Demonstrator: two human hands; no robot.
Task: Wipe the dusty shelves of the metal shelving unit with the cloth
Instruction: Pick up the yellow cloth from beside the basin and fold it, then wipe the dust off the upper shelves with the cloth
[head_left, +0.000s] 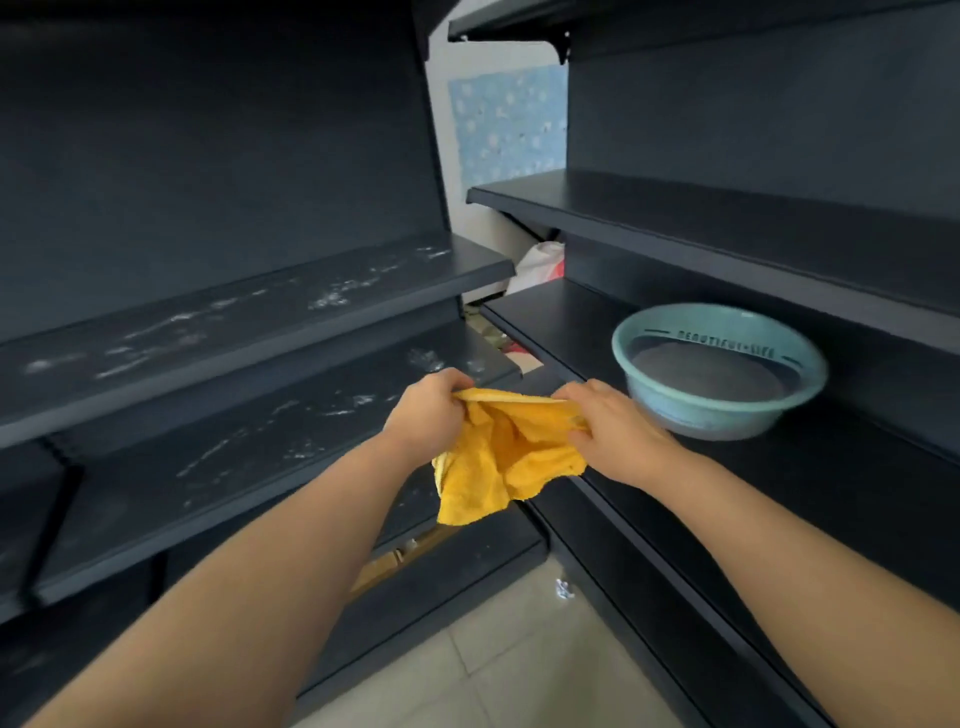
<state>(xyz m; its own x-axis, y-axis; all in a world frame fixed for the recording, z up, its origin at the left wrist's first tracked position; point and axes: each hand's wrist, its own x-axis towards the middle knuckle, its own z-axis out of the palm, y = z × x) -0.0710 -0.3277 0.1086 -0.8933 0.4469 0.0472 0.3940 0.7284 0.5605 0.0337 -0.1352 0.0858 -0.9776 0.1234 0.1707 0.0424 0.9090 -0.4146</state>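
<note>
Cloth: yellow terry, on no shelf, held in the air between both hands; top edge drawn taut left to right, the rest hanging loose below.
Left hand: fingers curled round the upper left corner of the cloth, gripping it.
Right hand: fingers pinching the upper right corner, with more fabric bunched under the palm.
Upper shelf: left of the hands and above them, streaked with white dust.
Lower shelf: also smeared white, its right end just beside and beyond the left hand.
Long axis: both dusty shelves run from lower left to upper right, so strokes probably go along that line.
Nearer hand: the left, close to the lower shelf's right end; the right hand is farther, over the gap between the units.
Basin: teal, on the right unit's shelf, near the right hand, apart from the cloth, holding what looks like water.
Writing: dark letters inside the basin rim, seemingly "BEAUTIFUL LIFE", partly blurred.
Step judged: spreading or refolding the cloth; wiping not yet begun.
Next move: probably leftward and down onto the lower shelf.
</note>
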